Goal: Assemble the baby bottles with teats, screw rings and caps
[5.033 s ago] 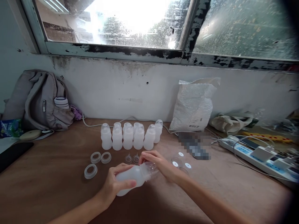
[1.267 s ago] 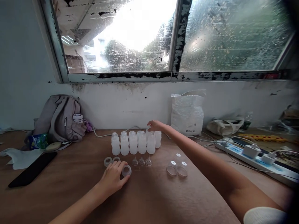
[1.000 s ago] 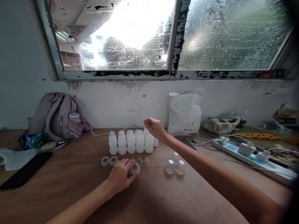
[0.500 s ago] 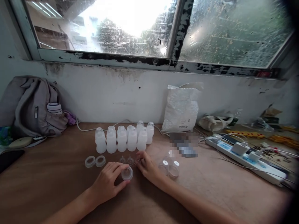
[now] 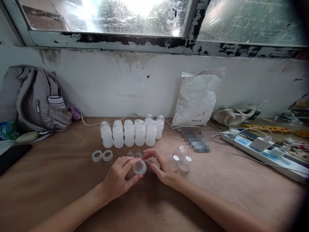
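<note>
In my left hand point(image 5: 120, 175) a translucent bottle collar ring point(image 5: 139, 167) is held tilted between thumb and fingers, just above the table. Close on its right, my right hand point(image 5: 163, 166) has its fingers curled together around a clear bottle nipple, mostly hidden by them. Two clear nipples point(image 5: 138, 155) stand on the table behind the held ring. Two more collar rings point(image 5: 107, 155) lie flat to the left. A cluster of frosted baby bottles point(image 5: 129, 135) stands upright farther back. Several clear caps point(image 5: 184, 166) sit to the right of my right hand.
A white plastic bag point(image 5: 195, 100) leans on the wall behind. On the right lie a power strip point(image 5: 280, 161) with plugs and cables. A grey backpack point(image 5: 36, 100) and a dark phone-like slab point(image 5: 13, 158) are on the left. A blurred patch point(image 5: 196, 140) covers something near the bag.
The view has tilted down and shifted slightly. My right hand has drawn back a little from the row of nipples towards the ring; my left hand still grips the ring.
</note>
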Motion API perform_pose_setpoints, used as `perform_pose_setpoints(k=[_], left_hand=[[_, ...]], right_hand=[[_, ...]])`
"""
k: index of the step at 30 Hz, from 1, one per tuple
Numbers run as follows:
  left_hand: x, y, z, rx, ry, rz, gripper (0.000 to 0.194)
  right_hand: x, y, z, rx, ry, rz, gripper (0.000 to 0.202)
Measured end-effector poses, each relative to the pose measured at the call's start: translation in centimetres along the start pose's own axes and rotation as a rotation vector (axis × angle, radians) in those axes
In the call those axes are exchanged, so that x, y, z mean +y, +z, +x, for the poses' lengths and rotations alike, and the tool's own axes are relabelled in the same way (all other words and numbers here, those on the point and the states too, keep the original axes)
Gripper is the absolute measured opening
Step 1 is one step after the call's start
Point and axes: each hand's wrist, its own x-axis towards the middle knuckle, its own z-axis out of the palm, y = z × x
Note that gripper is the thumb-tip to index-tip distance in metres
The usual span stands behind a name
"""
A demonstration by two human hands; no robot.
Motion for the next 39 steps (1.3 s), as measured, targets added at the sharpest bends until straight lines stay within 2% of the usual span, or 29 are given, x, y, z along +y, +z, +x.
perform_pose_setpoints(k=[2,5,9,12,17,19,22,25,28,30,34,37,39], left_hand=[[0.2,0.3,0.3,-0.029,-0.006,-0.007,0.037],[0.3,0.8,0.7,-0.116,-0.035,0.001,0.036],[0.2,1.1,0.8,-0.245,-0.121,0.027,0.034],[0.2,1.2,0.7,-0.259,-0.149,-0.002,0.034],[0.0,1.3,0.2,-0.234,-0.207,-0.056,0.041],[0.0,1.3,0.2,-0.228,-0.220,-0.065,0.041],[0.2,1.0,0.3,-0.229,-0.193,-0.097,0.041],[0.5,0.6,0.4,-0.195,-0.186,-0.200,0.040],[0.6,0.2,0.5,-0.152,-0.271,-0.351,0.031],[0.5,0.1,0.6,-0.147,-0.350,-0.455,0.023],[-0.1,0.4,0.8,-0.097,-0.509,-0.574,0.024],[-0.6,0.7,0.9,-0.048,-0.619,-0.611,0.029],[-0.7,0.7,0.9,-0.040,-0.629,-0.613,0.028]], right_hand=[[0.4,0.0,0.1,0.106,0.070,0.075,0.022],[1.0,0.1,0.3,0.170,0.149,0.125,0.015],[1.0,0.1,0.7,0.131,0.186,0.065,0.013],[0.5,0.0,0.7,0.075,0.123,-0.060,0.014],[0.0,0.5,0.2,-0.172,-0.112,-0.277,0.007],[0.0,0.9,0.0,-0.172,-0.123,-0.288,0.007],[-0.2,1.5,-0.1,-0.048,-0.019,-0.169,0.007],[-0.5,2.0,0.0,0.055,0.166,0.130,0.015],[-0.3,2.3,0.2,0.078,0.327,0.437,0.021],[0.0,2.3,0.4,0.082,0.391,0.542,0.023],[-0.1,2.4,0.3,0.111,0.426,0.571,0.027],[-0.8,2.4,0.1,0.076,0.374,0.451,0.025],[-1.2,2.5,-0.1,0.034,0.321,0.360,0.025]])
